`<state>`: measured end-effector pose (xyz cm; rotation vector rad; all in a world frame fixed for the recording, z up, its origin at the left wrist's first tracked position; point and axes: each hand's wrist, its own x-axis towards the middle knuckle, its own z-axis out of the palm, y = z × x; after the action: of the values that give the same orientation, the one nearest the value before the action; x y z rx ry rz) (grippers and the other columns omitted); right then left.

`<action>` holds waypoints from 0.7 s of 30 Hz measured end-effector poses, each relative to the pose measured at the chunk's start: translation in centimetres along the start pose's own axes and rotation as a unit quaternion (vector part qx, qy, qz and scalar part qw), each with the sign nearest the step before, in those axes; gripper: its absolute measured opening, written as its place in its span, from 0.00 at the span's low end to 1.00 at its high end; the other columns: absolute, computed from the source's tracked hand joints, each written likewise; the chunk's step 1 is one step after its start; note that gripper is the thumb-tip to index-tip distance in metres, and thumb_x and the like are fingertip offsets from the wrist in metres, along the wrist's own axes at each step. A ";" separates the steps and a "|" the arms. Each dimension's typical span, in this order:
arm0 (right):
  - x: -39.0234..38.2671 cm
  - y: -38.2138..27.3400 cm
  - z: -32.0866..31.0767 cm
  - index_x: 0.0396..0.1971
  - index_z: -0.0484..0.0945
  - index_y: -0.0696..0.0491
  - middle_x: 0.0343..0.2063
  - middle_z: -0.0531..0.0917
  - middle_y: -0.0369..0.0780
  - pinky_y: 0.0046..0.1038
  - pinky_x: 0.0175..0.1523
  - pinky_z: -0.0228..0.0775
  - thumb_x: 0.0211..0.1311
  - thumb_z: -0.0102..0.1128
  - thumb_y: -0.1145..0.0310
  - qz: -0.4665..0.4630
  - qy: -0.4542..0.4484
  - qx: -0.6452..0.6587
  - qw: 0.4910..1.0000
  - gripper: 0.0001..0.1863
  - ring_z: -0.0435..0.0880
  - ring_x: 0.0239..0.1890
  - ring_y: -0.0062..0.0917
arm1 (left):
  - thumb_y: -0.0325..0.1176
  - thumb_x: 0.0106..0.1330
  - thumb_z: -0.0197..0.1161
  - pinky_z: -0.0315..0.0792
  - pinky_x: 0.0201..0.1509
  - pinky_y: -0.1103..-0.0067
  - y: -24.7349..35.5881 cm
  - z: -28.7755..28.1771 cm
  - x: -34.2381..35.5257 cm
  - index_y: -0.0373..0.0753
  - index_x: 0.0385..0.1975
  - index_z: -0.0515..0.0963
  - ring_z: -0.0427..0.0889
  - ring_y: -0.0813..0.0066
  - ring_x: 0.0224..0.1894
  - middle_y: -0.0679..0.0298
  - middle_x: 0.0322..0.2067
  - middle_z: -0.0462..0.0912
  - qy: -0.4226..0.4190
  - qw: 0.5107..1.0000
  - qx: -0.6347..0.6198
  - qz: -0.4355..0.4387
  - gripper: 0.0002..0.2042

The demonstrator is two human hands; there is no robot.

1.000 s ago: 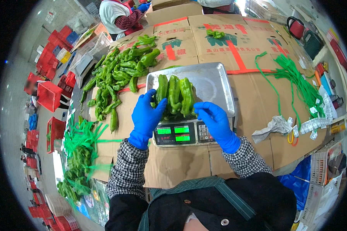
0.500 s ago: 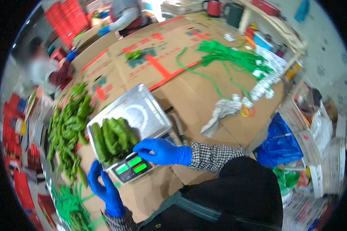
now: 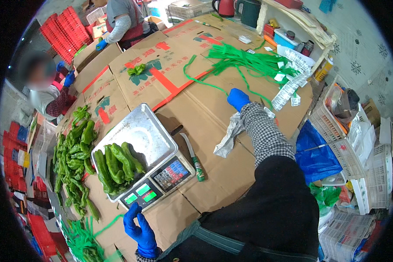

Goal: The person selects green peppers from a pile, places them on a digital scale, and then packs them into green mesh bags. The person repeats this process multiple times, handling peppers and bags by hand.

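My left hand (image 3: 140, 233), in a blue glove, hovers just in front of the scale's display with its fingers bent and apart, holding nothing. My right hand (image 3: 239, 99), also blue-gloved, is stretched out over the table beside a green strip and above a crumpled pale cloth (image 3: 228, 137). Its fingers are curled closed, and anything in them is hidden. Several long green peppers (image 3: 118, 163) lie side by side on the steel pan of the scale (image 3: 150, 131). A knife (image 3: 198, 169) with a green handle rests right of the scale.
A heap of green peppers (image 3: 74, 157) lies left of the scale. Green net bags (image 3: 244, 61) and white label strips (image 3: 288, 94) lie at the far right, with more green netting (image 3: 85, 240) near left. Two people work across the table. Crates (image 3: 336, 118) stand on the right.
My right hand has left the scale's front and reached far right across the table. My left hand has shifted slightly right and nearer. The view has shifted a little; the peppers remain on the pan.
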<state>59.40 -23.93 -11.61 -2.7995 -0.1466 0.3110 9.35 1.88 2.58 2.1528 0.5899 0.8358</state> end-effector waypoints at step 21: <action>-40.4 -23.8 -2.6 0.57 0.66 0.56 0.56 0.69 0.41 0.28 0.60 0.61 0.61 0.55 0.75 -0.478 -0.369 0.597 0.528 0.23 0.68 0.57 0.24 | 0.37 0.65 0.57 0.68 0.51 0.78 3.2 -0.1 -1.4 0.31 0.57 0.62 0.72 0.72 0.51 0.56 0.51 0.72 -0.054 0.951 -0.293 -0.080 0.24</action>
<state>19.24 -7.74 6.48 -0.7952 -1.0887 0.8308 8.80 -0.93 4.61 1.5734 0.3883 0.6910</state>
